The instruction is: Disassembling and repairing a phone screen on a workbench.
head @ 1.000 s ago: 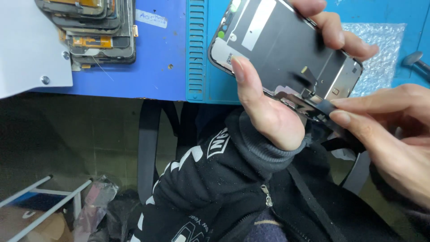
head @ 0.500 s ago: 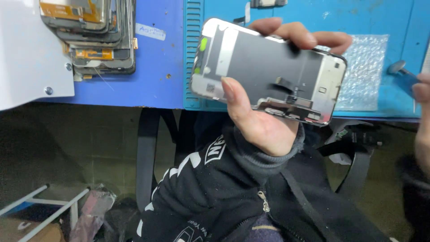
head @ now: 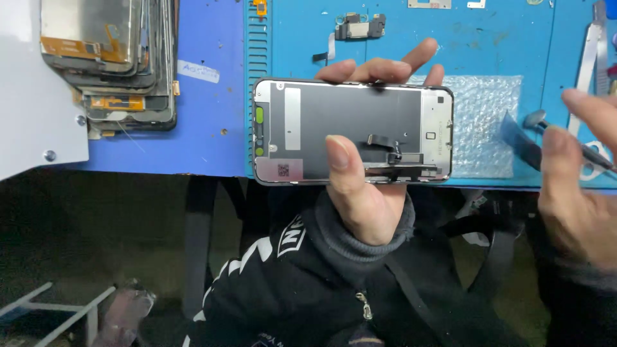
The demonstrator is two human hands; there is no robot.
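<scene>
My left hand [head: 363, 193] holds a phone screen panel [head: 308, 122] flat, back side up, over the front edge of the blue mat [head: 488, 38]. The thumb lies on the grey metal back near a black flex connector [head: 385, 142]; the fingers curl over the far edge. At the right, my right hand [head: 575, 186] reaches to the bench edge, fingers apart, touching a thin metal tool [head: 536, 119] that lies there. I cannot tell if it grips the tool.
A stack of several screen panels [head: 112, 58] sits at the back left beside a white plate [head: 29, 96]. A bubble-wrap sheet [head: 488, 122] lies under the panel's right end. Small parts [head: 360, 26] lie at the back of the mat. Dark straps hang below the bench.
My left hand has turned the panel level and brought it lower and centred. My right hand let go of the flex end, moved off right, and is now at the tool.
</scene>
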